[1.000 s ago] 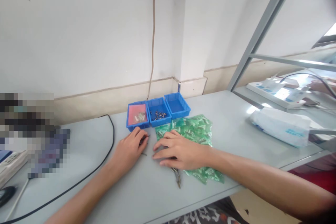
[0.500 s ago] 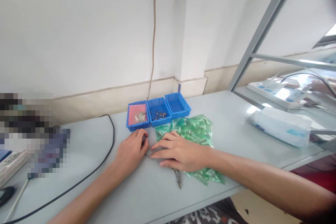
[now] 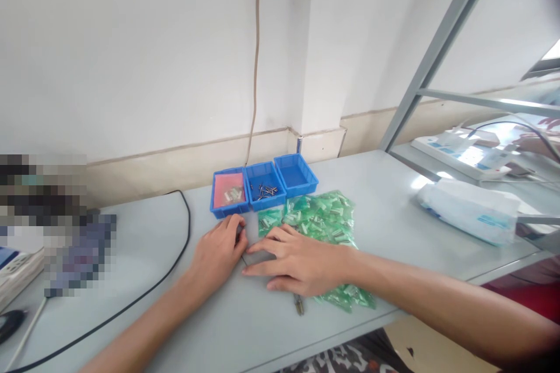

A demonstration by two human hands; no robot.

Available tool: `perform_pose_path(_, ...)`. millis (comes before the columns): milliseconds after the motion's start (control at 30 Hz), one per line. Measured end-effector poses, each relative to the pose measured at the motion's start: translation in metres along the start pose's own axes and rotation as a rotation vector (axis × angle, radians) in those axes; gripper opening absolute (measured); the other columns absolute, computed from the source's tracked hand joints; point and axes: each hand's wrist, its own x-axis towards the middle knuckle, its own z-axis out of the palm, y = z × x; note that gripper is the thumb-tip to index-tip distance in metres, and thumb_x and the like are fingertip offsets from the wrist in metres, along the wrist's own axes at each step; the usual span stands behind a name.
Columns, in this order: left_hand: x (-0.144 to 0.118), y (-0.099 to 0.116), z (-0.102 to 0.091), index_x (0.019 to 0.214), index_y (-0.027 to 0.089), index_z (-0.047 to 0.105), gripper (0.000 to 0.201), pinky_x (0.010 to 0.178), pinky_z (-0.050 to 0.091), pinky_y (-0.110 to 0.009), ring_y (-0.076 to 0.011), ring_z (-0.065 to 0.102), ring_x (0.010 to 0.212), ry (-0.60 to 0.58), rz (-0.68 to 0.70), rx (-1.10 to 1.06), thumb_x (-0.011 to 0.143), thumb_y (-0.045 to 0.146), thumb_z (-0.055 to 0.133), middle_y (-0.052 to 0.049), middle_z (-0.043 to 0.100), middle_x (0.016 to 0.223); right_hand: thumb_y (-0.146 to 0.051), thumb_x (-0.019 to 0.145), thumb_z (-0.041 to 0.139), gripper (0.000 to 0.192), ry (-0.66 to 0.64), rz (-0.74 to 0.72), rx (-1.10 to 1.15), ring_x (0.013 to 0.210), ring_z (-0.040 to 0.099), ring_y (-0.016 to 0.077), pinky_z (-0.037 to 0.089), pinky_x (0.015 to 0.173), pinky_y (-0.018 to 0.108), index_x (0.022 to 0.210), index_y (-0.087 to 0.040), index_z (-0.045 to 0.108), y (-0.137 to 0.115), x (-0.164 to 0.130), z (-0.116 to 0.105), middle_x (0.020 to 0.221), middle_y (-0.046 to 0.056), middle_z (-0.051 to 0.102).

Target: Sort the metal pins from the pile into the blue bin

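Note:
My left hand (image 3: 222, 247) rests on the grey table with its fingers curled in; something dark shows between thumb and fingers, too hidden to name. Just right of it my right hand (image 3: 297, 261) lies palm down, fingers spread towards the left hand. Small metal pins (image 3: 298, 305) stick out on the table below its palm. Under and behind the right wrist is a pile of green plastic bags (image 3: 321, 215) with small metal parts inside. A smaller green bag (image 3: 270, 220) lies just beyond the right fingertips.
Three blue bins stand in a row behind my hands: one with a pink sheet and clear packet (image 3: 230, 189), one with metal pins (image 3: 265, 186), one bare inside (image 3: 296, 176). A black cable (image 3: 189, 227) curves at left. A white package (image 3: 470, 210) lies by the rack at right.
My right hand has shifted slightly left and towards me, covering more of the loose pins and uncovering more of the small green bag. My left hand has hardly moved.

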Motion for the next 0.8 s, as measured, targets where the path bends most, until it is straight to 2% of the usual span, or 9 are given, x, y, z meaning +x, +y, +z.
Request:
perform_pose_path(200,0.0,0.0,0.0,0.112,0.024,0.055,0.011,0.071,0.046,-0.032,-0.0234,0.073,0.088,0.0,0.002,-0.01,0.105,0.024,0.048,-0.005,0.075,0.106,-0.036,0.114,0.05,0.049,0.0,0.049,0.0,0.125,0.052,0.0317,0.041,0.107,0.05,0.159,-0.016,0.054,-0.002,0.001,0.0,0.155,0.016,0.061)
perform_pose_path(333,-0.002,-0.001,0.0,0.113,0.023,0.056,0.012,0.07,0.046,-0.033,-0.0231,0.073,0.087,0.014,0.018,-0.01,0.106,0.025,0.046,-0.005,0.074,0.106,-0.033,0.115,0.048,0.043,0.06,0.061,0.004,0.123,0.054,0.03,0.044,0.106,0.049,0.151,-0.015,0.063,0.0,0.0,0.001,0.149,0.015,0.066)
perform_pose_path(533,-0.006,-0.009,0.0,0.115,0.024,0.058,0.015,0.072,0.05,-0.034,-0.0226,0.073,0.088,0.057,0.098,-0.02,0.109,0.03,0.046,-0.004,0.073,0.109,-0.031,0.113,0.054,0.029,0.207,0.086,-0.006,0.113,0.06,0.0265,0.049,0.101,0.044,0.126,-0.018,0.077,0.011,-0.002,0.004,0.127,0.01,0.078)
perform_pose_path(667,-0.006,-0.015,0.0,0.115,0.024,0.059,0.016,0.071,0.049,-0.034,-0.0221,0.072,0.086,0.067,0.141,0.01,0.111,0.03,0.045,-0.003,0.071,0.106,-0.026,0.112,0.057,0.023,0.296,0.073,0.007,0.102,0.064,0.0242,0.051,0.096,0.041,0.113,-0.019,0.079,0.017,-0.003,0.004,0.113,0.007,0.081)
perform_pose_path(800,-0.006,-0.02,0.001,0.114,0.024,0.061,0.017,0.075,0.049,-0.034,-0.0217,0.07,0.087,0.106,0.184,0.036,0.112,0.03,0.045,-0.003,0.069,0.104,-0.022,0.111,0.059,0.017,0.388,0.079,0.075,0.101,0.068,0.0227,0.052,0.096,0.04,0.11,-0.018,0.076,0.018,-0.005,0.002,0.11,0.007,0.079)
